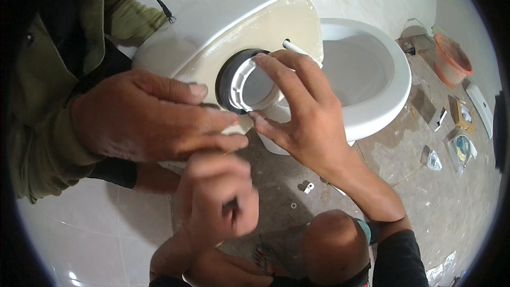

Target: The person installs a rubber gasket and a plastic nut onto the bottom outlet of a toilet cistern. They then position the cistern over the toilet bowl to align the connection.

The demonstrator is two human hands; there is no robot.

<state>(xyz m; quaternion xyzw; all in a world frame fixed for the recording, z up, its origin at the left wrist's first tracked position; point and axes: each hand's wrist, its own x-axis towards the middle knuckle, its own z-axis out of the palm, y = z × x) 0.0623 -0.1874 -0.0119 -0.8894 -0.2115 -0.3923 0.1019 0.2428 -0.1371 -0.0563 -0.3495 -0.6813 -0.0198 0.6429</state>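
A white toilet cistern (pixel 186 26) lies tipped with its unglazed underside (pixel 276 26) facing me. A white plastic ring nut (pixel 237 87) sits over a black rubber ring (pixel 226 82) at the outlet there. My right hand (pixel 305 103) has its thumb and fingers closed around the ring nut's rim. Below it, my left hand (pixel 220 196) is smeared by motion with the fingers curled; whether it holds anything cannot be made out. Another person's hand (pixel 159 119), in an olive sleeve, reaches in from the left with fingertips close to the ring's lower edge.
Behind the cistern stands a white toilet bowl (pixel 390 82). An orange bucket (pixel 451 61), a small box (pixel 464 114) and plastic packets (pixel 461 148) lie to the right. Small white fittings (pixel 308 186) are on the rough floor near my knee (pixel 334 244). The other person crouches at left.
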